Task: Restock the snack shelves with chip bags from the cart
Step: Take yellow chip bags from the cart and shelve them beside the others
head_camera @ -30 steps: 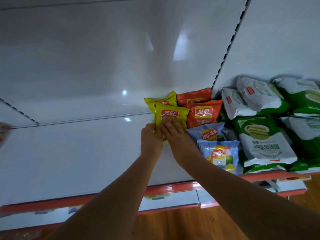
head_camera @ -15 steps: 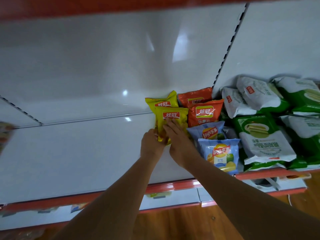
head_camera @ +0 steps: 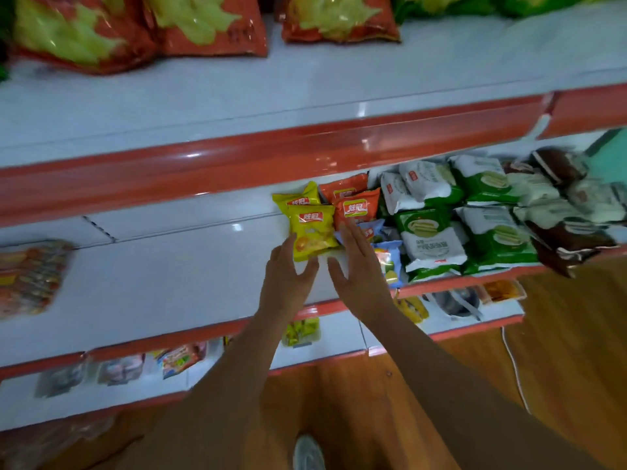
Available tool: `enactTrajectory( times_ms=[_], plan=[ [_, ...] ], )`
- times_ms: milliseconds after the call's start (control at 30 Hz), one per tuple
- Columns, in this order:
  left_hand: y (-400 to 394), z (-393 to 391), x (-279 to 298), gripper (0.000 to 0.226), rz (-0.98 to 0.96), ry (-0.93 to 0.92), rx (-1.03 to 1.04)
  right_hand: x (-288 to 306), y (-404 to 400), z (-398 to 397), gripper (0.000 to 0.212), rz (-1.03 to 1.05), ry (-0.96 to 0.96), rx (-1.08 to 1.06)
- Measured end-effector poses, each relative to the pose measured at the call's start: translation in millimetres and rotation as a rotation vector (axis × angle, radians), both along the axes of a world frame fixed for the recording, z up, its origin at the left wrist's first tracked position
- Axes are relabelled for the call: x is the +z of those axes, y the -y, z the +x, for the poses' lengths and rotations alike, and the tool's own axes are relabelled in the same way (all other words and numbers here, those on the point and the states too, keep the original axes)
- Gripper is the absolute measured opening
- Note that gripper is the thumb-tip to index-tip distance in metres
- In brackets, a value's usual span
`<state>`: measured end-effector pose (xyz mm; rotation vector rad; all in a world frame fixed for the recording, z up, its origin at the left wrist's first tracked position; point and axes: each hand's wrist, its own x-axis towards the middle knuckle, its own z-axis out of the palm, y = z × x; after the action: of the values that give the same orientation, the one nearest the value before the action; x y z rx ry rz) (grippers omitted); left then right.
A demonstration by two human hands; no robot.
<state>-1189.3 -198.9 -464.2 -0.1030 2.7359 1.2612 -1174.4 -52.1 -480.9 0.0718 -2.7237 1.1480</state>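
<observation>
Middle shelf (head_camera: 152, 283), white deck with an orange-red front lip.

Item: yellow chip bag (head_camera: 311, 231), lying face up on the shelf deck towards its back, red label at the top. A second yellow bag (head_camera: 298, 198) sits just behind it, partly covered. To its right, touching, two orange chip bags (head_camera: 356, 206), one behind the other.

My left hand (head_camera: 288, 276): fingers straight and spread, thumb out, fingertips at the near left corner of the front yellow bag; nothing gripped. Whether they touch the bag I cannot tell.

My right hand (head_camera: 359, 269): fingers straight and loosely apart, palm turned towards the left hand, just beside the bag's right edge; nothing held. It covers part of the blue chip bags (head_camera: 388, 262) near the shelf's front edge.

Further right on the same shelf: green-and-white packets (head_camera: 431, 242) piled in rows, then brown-and-white packets (head_camera: 559, 212) at the right end.

Left end of the shelf: a blurred multicoloured pack (head_camera: 30, 276).

Upper shelf (head_camera: 305, 83): large orange bags (head_camera: 135, 28) along its back.

Lower shelf (head_camera: 237, 361): small blurred packets.
</observation>
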Motion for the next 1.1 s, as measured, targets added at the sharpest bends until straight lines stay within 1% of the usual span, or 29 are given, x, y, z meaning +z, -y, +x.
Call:
enactTrajectory(
  times_ms=[100, 167, 233, 333, 433, 500, 533, 633, 700, 800, 867, 1000, 1100],
  plan=[
    [-20, 51, 46, 0.063, 0.036, -0.017, -0.102, 48, -29, 58, 0.062, -0.128, 0.076, -0.137],
    [-40, 88, 74, 0.062, 0.076, -0.003, -0.144, 79, -52, 105, 0.064, -0.184, 0.090, -0.229],
    [-67, 129, 99, 0.062, 0.133, -0.005, -0.182, 103, -76, 155, 0.066, -0.230, 0.072, -0.290],
    [-115, 192, 131, 0.068, 0.237, -0.025, -0.294, 131, -117, 234, 0.066, -0.263, 0.033, -0.391],
    [-170, 257, 151, 0.059, 0.295, -0.043, -0.477, 154, -161, 326, 0.061, -0.286, -0.026, -0.510],
    [-211, 305, 162, 0.063, 0.329, -0.031, -0.582, 167, -191, 390, 0.058, -0.321, -0.048, -0.608],
    [-232, 330, 166, 0.068, 0.325, -0.017, -0.625, 173, -206, 423, 0.060, -0.328, -0.050, -0.671],
    [-296, 409, 180, 0.067, 0.328, 0.002, -0.816, 188, -245, 524, 0.068, -0.339, -0.022, -0.857],
    [-339, 464, 190, 0.070, 0.338, 0.017, -0.962, 198, -269, 590, 0.068, -0.357, -0.034, -0.978],
    [-398, 546, 203, 0.055, 0.274, -0.004, -1.182, 207, -301, 683, 0.067, -0.379, -0.078, -1.161],
    [-434, 598, 210, 0.054, 0.231, -0.001, -1.330, 212, -320, 741, 0.068, -0.412, -0.111, -1.298],
    [-507, 706, 217, 0.072, 0.224, 0.076, -1.587, 210, -355, 852, 0.067, -0.438, -0.199, -1.578],
    [-559, 789, 212, 0.074, 0.218, 0.194, -1.783, 201, -381, 928, 0.068, -0.485, -0.244, -1.784]
  ],
)
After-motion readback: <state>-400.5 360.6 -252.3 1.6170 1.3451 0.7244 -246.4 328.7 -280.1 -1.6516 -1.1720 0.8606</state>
